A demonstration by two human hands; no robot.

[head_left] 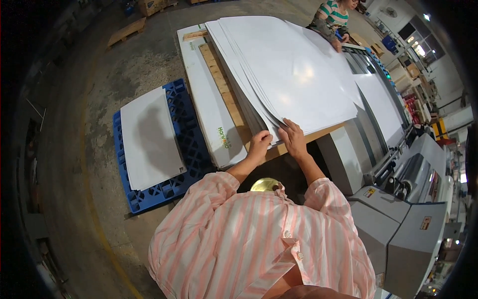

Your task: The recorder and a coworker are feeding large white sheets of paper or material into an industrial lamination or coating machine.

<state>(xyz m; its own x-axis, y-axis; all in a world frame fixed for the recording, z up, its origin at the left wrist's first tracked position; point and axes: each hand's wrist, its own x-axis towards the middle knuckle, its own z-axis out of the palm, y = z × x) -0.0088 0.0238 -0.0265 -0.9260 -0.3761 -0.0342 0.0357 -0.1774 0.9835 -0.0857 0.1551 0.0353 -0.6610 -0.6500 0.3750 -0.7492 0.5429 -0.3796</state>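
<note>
A tall stack of large white sheets lies in front of me, its near left corner fanned into several layers. At that corner my left hand is closed, its fingers pinching the edges of the lower sheets. Just to its right, my right hand grips the upper sheets at the same corner, fingertips over the top and the thumb side hidden beneath. The upper sheets curl up slightly along the left edge. Under the stack show a wooden board and a white wrapped pack.
To the left, a blue plastic pallet bears a smaller white sheet pile. A grey machine with rollers stands close on my right. Across the stack, a co-worker in a striped shirt touches the far sheets. A wooden pallet lies farther off.
</note>
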